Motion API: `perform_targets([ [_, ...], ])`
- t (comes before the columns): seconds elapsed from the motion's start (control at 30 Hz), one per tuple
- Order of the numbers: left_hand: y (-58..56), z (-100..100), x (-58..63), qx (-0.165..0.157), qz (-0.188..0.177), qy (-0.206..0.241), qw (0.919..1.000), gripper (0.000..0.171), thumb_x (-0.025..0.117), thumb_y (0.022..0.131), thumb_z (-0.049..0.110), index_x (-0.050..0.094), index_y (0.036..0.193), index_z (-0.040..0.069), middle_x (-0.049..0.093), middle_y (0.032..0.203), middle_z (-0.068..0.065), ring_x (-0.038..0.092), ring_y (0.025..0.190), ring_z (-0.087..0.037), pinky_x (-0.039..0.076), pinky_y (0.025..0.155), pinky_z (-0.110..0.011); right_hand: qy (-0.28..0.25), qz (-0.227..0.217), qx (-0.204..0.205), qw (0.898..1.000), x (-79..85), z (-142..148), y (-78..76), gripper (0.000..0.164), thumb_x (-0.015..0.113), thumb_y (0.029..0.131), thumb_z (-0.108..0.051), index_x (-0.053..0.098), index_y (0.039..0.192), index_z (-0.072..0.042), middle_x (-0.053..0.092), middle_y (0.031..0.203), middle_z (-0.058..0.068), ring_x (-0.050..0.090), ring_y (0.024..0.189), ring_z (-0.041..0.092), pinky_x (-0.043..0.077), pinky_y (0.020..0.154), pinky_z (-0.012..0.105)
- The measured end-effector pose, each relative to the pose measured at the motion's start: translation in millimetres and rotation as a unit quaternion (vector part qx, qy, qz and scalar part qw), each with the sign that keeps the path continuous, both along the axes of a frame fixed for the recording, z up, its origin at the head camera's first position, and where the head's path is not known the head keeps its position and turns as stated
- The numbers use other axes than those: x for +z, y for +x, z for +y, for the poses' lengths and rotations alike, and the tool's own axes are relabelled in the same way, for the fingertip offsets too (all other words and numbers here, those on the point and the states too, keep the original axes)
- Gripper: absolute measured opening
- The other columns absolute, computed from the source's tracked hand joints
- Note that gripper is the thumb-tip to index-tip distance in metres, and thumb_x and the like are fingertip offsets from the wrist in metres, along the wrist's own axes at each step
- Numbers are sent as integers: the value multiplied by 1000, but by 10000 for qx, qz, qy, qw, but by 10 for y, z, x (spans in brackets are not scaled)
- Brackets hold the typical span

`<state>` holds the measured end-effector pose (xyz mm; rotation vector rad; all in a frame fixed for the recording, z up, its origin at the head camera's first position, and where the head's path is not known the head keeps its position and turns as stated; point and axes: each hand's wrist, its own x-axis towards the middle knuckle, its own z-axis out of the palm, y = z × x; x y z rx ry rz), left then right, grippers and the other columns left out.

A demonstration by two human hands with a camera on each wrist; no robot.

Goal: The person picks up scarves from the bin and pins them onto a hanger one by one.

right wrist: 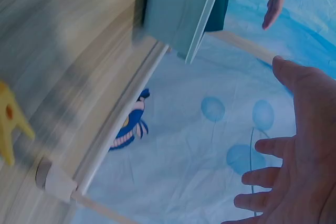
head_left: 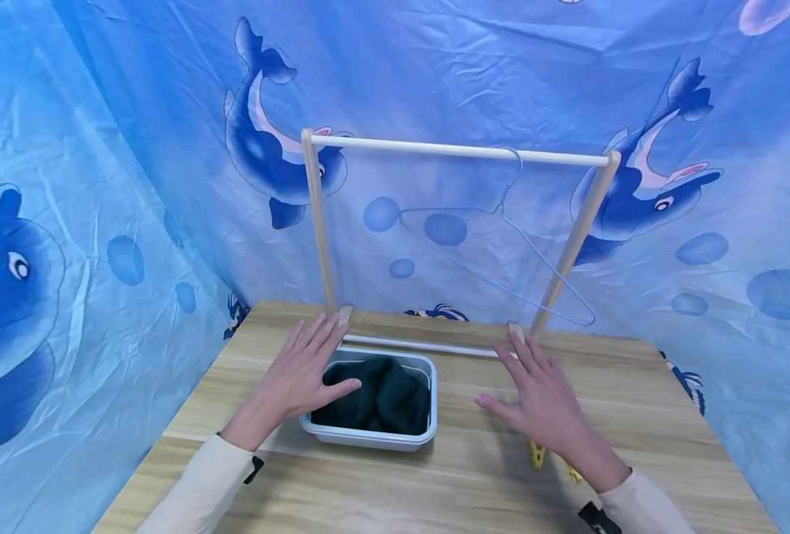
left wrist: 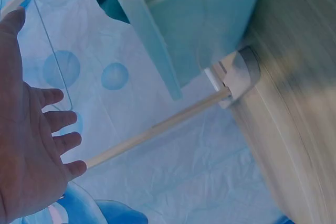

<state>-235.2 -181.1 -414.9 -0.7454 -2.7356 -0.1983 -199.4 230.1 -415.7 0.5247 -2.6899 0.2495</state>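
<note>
I see woodgrain table [head_left: 461,475] under the tub [head_left: 376,439], dolphin-print cloth [head_left: 448,74] behind it, left hand [head_left: 297,380] and right hand [head_left: 547,399] spread empty at its sides.

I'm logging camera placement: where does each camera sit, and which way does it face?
Head: worn on the head, facing forward and down at a light-grey rectangular plastic tub and pale wooden rack; left hand, right hand and cream sleeves show.
Left wrist: on that wrist, looking past the left hand at the tub's side and a rack post.
Right wrist: on that wrist, looking past the right hand at the tub and a yellow two-pronged clip; the left hand shows too.
Shared: both wrist views show the tub.
</note>
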Motion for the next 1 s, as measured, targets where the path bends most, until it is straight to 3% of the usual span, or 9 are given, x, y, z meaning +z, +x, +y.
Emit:
perform_targets([
  [0.4, -83, 98, -60, -177, -232, 328, 9990, 93, 50, 95, 71, 25, 163, 13, 19, 170, -8, 18, 156, -32, 14, 124, -56, -536, -171, 716, 9958, -251, -386, -99, 91, 70, 85, -66, 44, 156, -16, 41, 160, 16, 37, 146, 43, 37, 110, 63],
  [0.6, -112, 118, -121, -325, -142, 432, 9984, 90, 52, 96, 68, 30, 161, 10, 26, 168, -12, 21, 155, -32, 16, 123, -57, -860, -500, 791, 9919, -377, -557, -74, 88, 66, 87, -71, 45, 156, -19, 44, 158, 12, 40, 146, 37, 42, 109, 57],
  [0.8, -127, 157, -177, -431, -209, 633, 9968, 87, 53, 97, 66, 33, 160, 10, 30, 166, -11, 26, 153, -32, 22, 121, -56, -1217, -905, 712, 9859, -509, -669, -26, 85, 68, 87, -67, 48, 154, -21, 47, 156, 10, 45, 143, 35, 46, 105, 59],
  [1.0, -126, 179, -225, -477, -340, 826, 9949, 84, 54, 97, 64, 33, 161, 13, 32, 165, -9, 29, 152, -31, 25, 120, -58, -1341, -863, 800, 9840, -619, -740, 8, 81, 70, 87, -64, 53, 151, -17, 52, 152, 11, 53, 136, 34, 49, 100, 58],
])
